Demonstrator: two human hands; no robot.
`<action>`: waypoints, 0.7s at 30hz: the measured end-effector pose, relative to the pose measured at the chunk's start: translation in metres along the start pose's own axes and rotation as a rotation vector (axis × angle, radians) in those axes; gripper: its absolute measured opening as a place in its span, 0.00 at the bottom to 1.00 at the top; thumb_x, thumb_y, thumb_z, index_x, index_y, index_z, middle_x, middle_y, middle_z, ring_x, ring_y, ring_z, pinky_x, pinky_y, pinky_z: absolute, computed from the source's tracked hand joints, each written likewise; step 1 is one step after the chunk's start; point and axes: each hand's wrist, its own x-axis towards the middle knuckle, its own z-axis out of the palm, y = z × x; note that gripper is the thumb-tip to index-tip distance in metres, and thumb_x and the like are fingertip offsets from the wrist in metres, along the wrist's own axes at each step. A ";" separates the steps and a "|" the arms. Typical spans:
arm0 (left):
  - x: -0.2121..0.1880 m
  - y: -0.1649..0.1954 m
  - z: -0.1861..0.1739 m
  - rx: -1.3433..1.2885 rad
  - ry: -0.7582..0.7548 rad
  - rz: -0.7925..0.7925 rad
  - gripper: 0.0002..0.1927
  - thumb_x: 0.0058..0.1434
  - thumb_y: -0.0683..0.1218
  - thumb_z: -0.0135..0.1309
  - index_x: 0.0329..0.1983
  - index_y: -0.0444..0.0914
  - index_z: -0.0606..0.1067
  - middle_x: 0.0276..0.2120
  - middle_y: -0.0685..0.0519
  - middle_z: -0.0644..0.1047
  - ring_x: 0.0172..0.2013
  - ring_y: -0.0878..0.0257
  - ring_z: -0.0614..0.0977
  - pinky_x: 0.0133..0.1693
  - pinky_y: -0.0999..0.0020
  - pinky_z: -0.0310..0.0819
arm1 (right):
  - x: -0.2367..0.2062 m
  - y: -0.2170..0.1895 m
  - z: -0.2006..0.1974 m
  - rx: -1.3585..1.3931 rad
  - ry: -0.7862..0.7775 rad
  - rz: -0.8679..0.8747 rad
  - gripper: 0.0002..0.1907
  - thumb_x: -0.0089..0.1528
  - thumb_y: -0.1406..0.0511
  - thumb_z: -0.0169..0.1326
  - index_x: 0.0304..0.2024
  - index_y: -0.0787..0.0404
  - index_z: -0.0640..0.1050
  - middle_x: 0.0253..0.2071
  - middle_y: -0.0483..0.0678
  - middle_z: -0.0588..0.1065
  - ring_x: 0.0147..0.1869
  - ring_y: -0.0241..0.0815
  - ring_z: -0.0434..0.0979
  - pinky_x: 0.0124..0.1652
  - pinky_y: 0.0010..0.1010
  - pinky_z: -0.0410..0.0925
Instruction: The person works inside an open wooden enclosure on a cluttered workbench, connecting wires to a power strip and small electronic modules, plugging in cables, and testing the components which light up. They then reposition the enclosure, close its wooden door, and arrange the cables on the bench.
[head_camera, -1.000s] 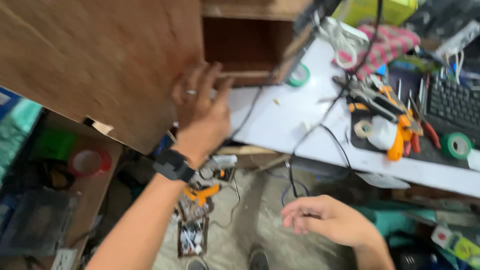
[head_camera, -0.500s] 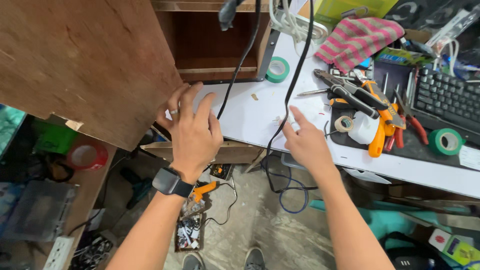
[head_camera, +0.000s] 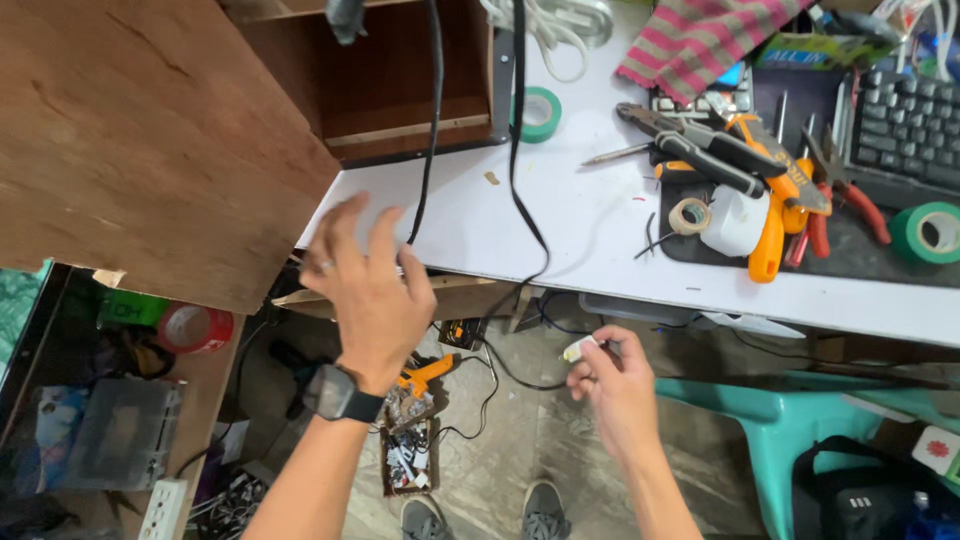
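Head view: left hand (head_camera: 368, 290) spread loose by thin black cable (head_camera: 428, 130); right hand (head_camera: 618, 385) pinches small white plug (head_camera: 577, 349).

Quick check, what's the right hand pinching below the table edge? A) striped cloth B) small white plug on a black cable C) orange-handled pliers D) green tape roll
B: the right hand pinches a small white plug at the end of a black cable that drapes over the white table, while the left hand is spread open by another cable.

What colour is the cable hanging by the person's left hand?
Black; the cable by the left hand shows best in the head view.
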 end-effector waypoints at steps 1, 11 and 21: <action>-0.002 0.002 0.002 -0.006 -0.013 0.020 0.24 0.60 0.41 0.55 0.62 0.42 0.74 0.69 0.46 0.64 0.72 0.45 0.58 0.64 0.35 0.51 | 0.009 0.014 -0.004 -0.015 0.036 0.057 0.12 0.66 0.71 0.54 0.51 0.63 0.69 0.31 0.53 0.69 0.30 0.44 0.73 0.28 0.35 0.66; 0.003 -0.004 -0.007 0.119 -0.096 -0.068 0.33 0.60 0.44 0.56 0.70 0.35 0.66 0.73 0.31 0.50 0.73 0.23 0.40 0.65 0.20 0.32 | 0.126 0.069 -0.009 0.289 0.019 -0.148 0.22 0.57 0.80 0.54 0.53 0.60 0.73 0.48 0.48 0.76 0.50 0.41 0.78 0.51 0.34 0.73; 0.000 -0.011 -0.004 0.125 -0.113 -0.084 0.34 0.60 0.45 0.56 0.70 0.33 0.65 0.73 0.31 0.49 0.73 0.25 0.37 0.64 0.19 0.31 | 0.140 0.073 -0.005 -0.148 0.260 -0.113 0.05 0.61 0.76 0.55 0.36 0.64 0.79 0.32 0.49 0.79 0.29 0.37 0.77 0.28 0.27 0.69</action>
